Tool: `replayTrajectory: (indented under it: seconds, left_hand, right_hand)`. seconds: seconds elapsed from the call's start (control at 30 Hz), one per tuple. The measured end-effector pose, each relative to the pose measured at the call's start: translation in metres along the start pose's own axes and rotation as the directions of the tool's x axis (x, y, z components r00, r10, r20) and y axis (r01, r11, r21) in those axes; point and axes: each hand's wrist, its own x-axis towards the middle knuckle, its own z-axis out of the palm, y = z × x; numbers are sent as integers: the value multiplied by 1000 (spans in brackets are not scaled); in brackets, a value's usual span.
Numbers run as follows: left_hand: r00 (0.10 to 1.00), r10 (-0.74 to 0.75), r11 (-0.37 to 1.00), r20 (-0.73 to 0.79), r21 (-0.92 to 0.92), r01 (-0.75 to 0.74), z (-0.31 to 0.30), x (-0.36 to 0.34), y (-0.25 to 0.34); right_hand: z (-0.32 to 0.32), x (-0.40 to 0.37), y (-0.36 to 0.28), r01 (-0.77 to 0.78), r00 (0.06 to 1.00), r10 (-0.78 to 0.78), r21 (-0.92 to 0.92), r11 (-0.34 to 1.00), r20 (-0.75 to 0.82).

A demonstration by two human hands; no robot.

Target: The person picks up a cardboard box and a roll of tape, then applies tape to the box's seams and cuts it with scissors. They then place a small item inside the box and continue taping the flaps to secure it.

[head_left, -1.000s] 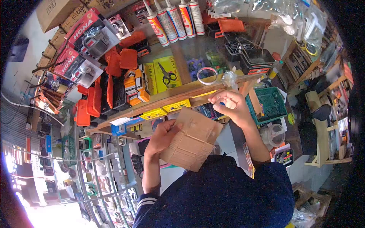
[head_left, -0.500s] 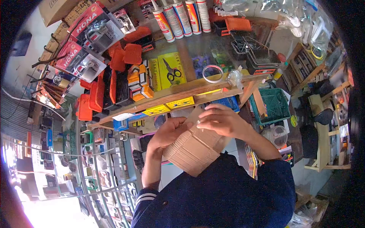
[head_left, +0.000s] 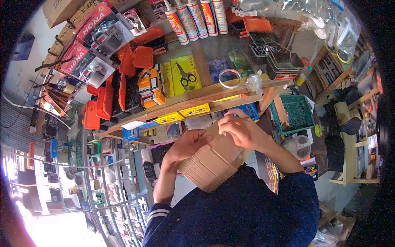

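Observation:
A piece of brown cardboard (head_left: 212,164), ridged and creased across its face, is held close in front of my chest. My left hand (head_left: 187,145) grips its left edge, thumb lying on the near face and the other fingers out of sight behind. At the upper right edge is my right hand (head_left: 238,129), its fingers curled and pinched together against the cardboard. Whatever sits between those fingertips is too small to make out. A shiny patch shows on the cardboard's right side.
Beyond my hands runs a wooden-framed glass counter (head_left: 197,92) carrying scissors (head_left: 186,75), a tape roll (head_left: 229,78) and orange bins (head_left: 105,103). Sealant tubes (head_left: 197,20) stand at the back. A green basket (head_left: 294,115) is on the right, with glass shelving (head_left: 115,185) at left.
My right fingers have curled in tighter at the cardboard's upper edge. The cardboard has tilted slightly, and my left hand has shifted a little to the right with it.

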Motion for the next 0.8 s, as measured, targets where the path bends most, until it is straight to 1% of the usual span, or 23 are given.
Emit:
replayTrajectory:
  seconds: [0.03, 0.07, 0.13, 0.17, 0.23, 0.27, 0.3, 0.33, 0.37, 0.43, 0.47, 0.5, 0.53, 0.57, 0.6, 0.63, 0.67, 0.7, 0.73, 0.77, 0.8]
  left_hand:
    - [1000, -2, 999, -5, -53, 2, 1, 1, -3]
    - [1000, -3, 999, -2, -53, 3, 1, 0, -4]
    - [1000, -17, 1000, -9, 5, 17, -4, 0, -6]
    - [1000, -13, 1000, -1, 8, 13, -6, -1, -9]
    - [993, 76, 986, -94, 154, -61, -7, -2, -20]
    - [993, 82, 986, -88, 155, -68, -9, -3, -27]
    - [991, 63, 988, -120, 145, -46, -11, -4, -34]
    - [988, 42, 991, -149, 135, -21, -13, -7, -38]
    - [989, 42, 990, -140, 137, -23, -13, -11, -40]
    - [974, -6, 998, -229, -61, -8, -12, -16, -44]
    - [975, -1, 998, -223, -60, -13, -13, -17, -47]
    - [972, -21, 995, -233, -101, -2, -13, -17, -50]
    - [969, -45, 990, -244, -143, 10, -13, -16, -53]
    - [970, -43, 990, -240, -143, 9, -13, -16, -54]
    - [971, -59, 986, -231, -168, 20, -13, -16, -54]
    - [972, -74, 981, -222, -191, 32, -13, -15, -54]
    - [973, -72, 982, -218, -185, 31, -13, -16, -51]
    - [975, -23, 999, -219, -31, 17, -14, -17, -45]
    - [976, 27, 992, -217, 123, 0, -17, -18, -41]
    - [975, 35, 992, -222, 128, -7, -18, -18, -44]
    - [971, 34, 999, -235, 9, -32, -17, -19, -50]
  right_hand:
    - [0, 0, -1, -25, 998, 23, -24, 999, -50]
    - [0, -2, -1, -27, 998, 26, -25, 999, -51]
    - [2, -5, 1, -64, 987, 60, -21, 998, -152]
    - [3, -9, 3, -68, 986, 62, -29, 997, -155]
    - [0, -16, 11, -194, 935, 210, 84, 978, -285]
    - [-6, -18, 12, -234, 908, 241, 62, 970, -343]
    - [-5, -28, 26, -299, 875, 280, 14, 954, -395]
    - [-8, -36, 39, -313, 837, 255, -42, 949, -483]
    - [-15, -41, 52, -333, 794, 224, -97, 938, -565]
    - [-33, -44, 66, -452, 663, 248, -113, 885, -706]
    - [-37, -46, 76, -453, 566, 301, 15, 891, -768]
    - [-40, -44, 85, -454, 566, 296, 9, 891, -769]
    - [-42, -43, 94, -444, 544, 191, -88, 892, -817]
    - [-43, -43, 105, -439, 519, 83, -183, 880, -851]
    - [-38, -49, 125, -419, 582, -74, -376, 827, -810]
    - [-31, -49, 129, -445, 661, -17, -410, 796, -750]
    - [-20, -54, 135, -448, 721, 59, -399, 800, -691]
    - [-14, -53, 136, -450, 771, 131, -388, 804, -623]
    - [-11, -54, 136, -448, 768, 123, -390, 804, -628]
    - [-8, -55, 135, -461, 742, 136, -353, 814, -656]
    - [-8, -53, 133, -471, 719, 152, -315, 824, -678]
